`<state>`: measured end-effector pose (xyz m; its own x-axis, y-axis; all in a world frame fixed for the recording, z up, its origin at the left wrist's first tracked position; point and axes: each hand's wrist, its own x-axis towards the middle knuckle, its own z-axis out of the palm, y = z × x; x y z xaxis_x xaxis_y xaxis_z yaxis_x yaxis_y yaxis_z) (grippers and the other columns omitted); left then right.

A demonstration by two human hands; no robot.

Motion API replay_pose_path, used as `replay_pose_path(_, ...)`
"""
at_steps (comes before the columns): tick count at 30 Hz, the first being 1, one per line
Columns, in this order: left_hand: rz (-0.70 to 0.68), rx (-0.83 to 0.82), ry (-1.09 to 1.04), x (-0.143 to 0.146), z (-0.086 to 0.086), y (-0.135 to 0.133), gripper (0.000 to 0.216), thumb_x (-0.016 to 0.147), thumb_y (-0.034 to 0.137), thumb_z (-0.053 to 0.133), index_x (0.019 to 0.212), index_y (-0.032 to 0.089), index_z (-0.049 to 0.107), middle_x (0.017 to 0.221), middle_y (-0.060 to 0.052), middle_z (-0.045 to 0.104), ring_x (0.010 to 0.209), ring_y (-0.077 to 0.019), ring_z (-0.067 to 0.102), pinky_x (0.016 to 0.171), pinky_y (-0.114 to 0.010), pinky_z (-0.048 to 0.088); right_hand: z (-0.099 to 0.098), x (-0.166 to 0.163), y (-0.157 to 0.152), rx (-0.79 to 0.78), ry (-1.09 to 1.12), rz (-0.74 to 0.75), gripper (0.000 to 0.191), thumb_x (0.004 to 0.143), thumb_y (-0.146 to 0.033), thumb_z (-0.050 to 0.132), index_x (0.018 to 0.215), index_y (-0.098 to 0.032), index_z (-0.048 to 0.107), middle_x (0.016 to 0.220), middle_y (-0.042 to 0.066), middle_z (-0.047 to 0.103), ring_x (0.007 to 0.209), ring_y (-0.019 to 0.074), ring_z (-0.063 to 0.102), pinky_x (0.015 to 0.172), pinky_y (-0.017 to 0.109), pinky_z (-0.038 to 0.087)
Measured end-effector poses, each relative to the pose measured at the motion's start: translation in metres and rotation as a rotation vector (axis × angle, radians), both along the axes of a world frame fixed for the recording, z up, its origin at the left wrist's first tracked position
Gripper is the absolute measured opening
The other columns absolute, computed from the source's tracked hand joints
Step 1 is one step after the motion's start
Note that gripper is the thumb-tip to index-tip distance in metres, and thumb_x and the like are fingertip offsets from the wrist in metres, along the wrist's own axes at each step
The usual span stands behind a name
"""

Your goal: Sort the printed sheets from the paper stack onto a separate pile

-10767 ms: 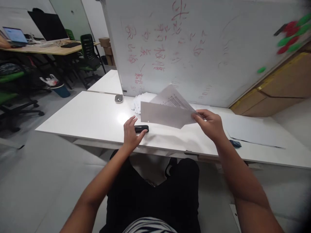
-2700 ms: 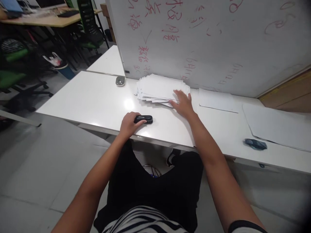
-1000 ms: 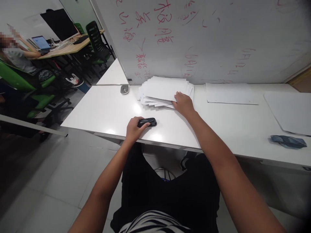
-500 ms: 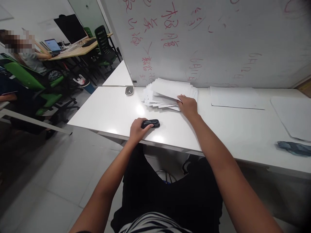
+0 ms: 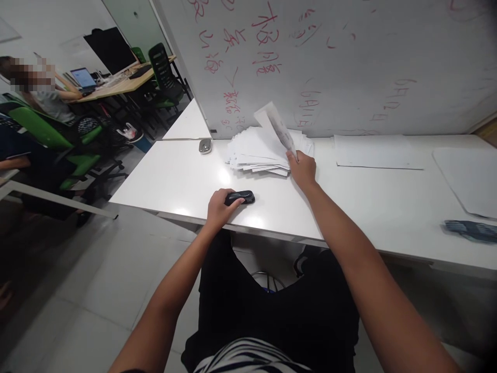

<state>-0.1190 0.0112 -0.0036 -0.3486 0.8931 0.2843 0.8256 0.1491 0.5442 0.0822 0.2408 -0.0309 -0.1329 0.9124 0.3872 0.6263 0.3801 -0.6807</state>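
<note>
On the white desk (image 5: 171, 176), my left hand (image 5: 223, 207) is closed round a black stapler (image 5: 245, 197) that lies near the front edge. My right hand (image 5: 303, 168) pinches a few sheets of paper (image 5: 276, 127) by their near right corner. These sheets tilt up off a fanned stack of paper (image 5: 256, 155), and print shows on their turned side. The stack lies against the foot of the whiteboard, partly hidden by the raised sheets and my right hand.
A small grey rounded object (image 5: 205, 146) sits left of the stack. Flat white sheets (image 5: 378, 151) lie to the right, with another white sheet (image 5: 469, 178) and a dark folded item (image 5: 469, 230) beyond. The whiteboard (image 5: 349, 77) rises behind. Two people sit at the left near green chairs (image 5: 34, 124).
My right hand has lifted the top sheets from lying nearly flat to tilted up, turning their printed side into view. My left hand stays on the stapler.
</note>
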Motion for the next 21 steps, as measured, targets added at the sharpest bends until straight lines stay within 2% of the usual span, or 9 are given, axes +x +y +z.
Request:
replay_pose_path(3,-0.001,0.025,0.027,-0.002,-0.003,0.001,0.033,0.079,0.047,0.064,0.101,0.022,0.061,0.094,-0.005,0.064,0.09,-0.0213,0.058,0.079,-0.033,0.044,0.005,0.001,-0.002,0.163,-0.108,-0.063,0.045,0.094,-0.043,0.032,0.09,-0.014,0.066,0.07,0.012,0.064,0.076,0.0257,0.059,0.077,0.037,0.042)
replay_pose_path(6,0.01,0.077,0.07,-0.004,-0.007,0.001,0.034,0.08,0.048,0.063,0.1,0.021,0.062,0.095,-0.006,0.066,0.092,-0.0225,0.058,0.083,-0.035,0.044,0.027,0.007,-0.016,0.302,-0.034,-0.058,0.051,0.095,-0.046,0.026,0.091,-0.013,0.066,0.076,0.016,0.064,0.082,0.0284,0.06,0.083,0.041,0.043)
replay_pose_path(8,0.047,0.112,0.095,-0.006,-0.009,0.001,0.035,0.082,0.049,0.06,0.101,0.02,0.062,0.095,-0.007,0.066,0.093,-0.0239,0.058,0.084,-0.037,0.044,0.047,0.014,-0.036,0.324,0.094,-0.074,0.055,0.093,-0.054,0.028,0.091,-0.015,0.066,0.077,0.015,0.065,0.082,0.0293,0.061,0.079,0.041,0.045)
replay_pose_path(9,0.071,0.136,0.112,-0.007,-0.01,0.002,0.037,0.082,0.05,0.06,0.103,0.02,0.061,0.098,-0.008,0.066,0.096,-0.0252,0.058,0.086,-0.038,0.043,0.056,0.018,-0.049,0.311,0.214,-0.134,0.055,0.093,-0.056,0.03,0.096,-0.015,0.066,0.08,0.015,0.066,0.083,0.0292,0.063,0.076,0.04,0.047)
replay_pose_path(12,0.136,0.248,0.152,-0.008,-0.011,0.0,0.046,0.083,0.05,0.058,0.115,0.018,0.057,0.115,-0.013,0.063,0.115,-0.0304,0.051,0.097,-0.045,0.037,0.07,0.034,-0.095,0.24,0.529,-0.125,0.049,0.091,-0.054,0.041,0.113,-0.016,0.063,0.102,0.014,0.068,0.098,0.0281,0.063,0.081,0.036,0.049)
replay_pose_path(14,0.087,0.326,0.137,-0.004,-0.009,-0.007,0.046,0.085,0.051,0.052,0.117,0.019,0.057,0.122,-0.014,0.06,0.125,-0.031,0.045,0.104,-0.047,0.031,0.065,0.046,-0.126,0.147,0.626,-0.079,0.048,0.088,-0.054,0.047,0.111,-0.016,0.065,0.104,0.013,0.069,0.098,0.0274,0.064,0.078,0.035,0.05)
replay_pose_path(16,-0.037,0.382,0.032,0.007,-0.006,-0.017,0.046,0.089,0.055,0.042,0.113,0.019,0.06,0.12,-0.013,0.062,0.124,-0.0286,0.047,0.107,-0.045,0.03,0.053,0.057,-0.155,0.006,0.66,-0.036,0.046,0.086,-0.055,0.051,0.106,-0.017,0.067,0.099,0.011,0.071,0.09,0.0261,0.066,0.071,0.033,0.052)
replay_pose_path(19,-0.186,0.37,-0.37,0.038,0.003,-0.036,0.059,0.093,0.06,0.022,0.11,0.019,0.061,0.111,-0.011,0.065,0.108,-0.0234,0.058,0.097,-0.04,0.042,0.032,0.074,-0.194,-0.211,0.681,0.001,0.043,0.082,-0.056,0.056,0.099,-0.018,0.068,0.091,0.008,0.071,0.08,0.0237,0.065,0.067,0.032,0.051)
replay_pose_path(21,-0.204,0.268,-0.673,0.062,0.01,-0.047,0.057,0.091,0.062,0.028,0.107,0.019,0.062,0.104,-0.009,0.067,0.096,-0.0206,0.062,0.086,-0.035,0.048,0.022,0.084,-0.217,-0.306,0.659,-0.004,0.04,0.08,-0.057,0.059,0.088,-0.019,0.068,0.083,0.006,0.07,0.076,0.0225,0.063,0.067,0.032,0.05)
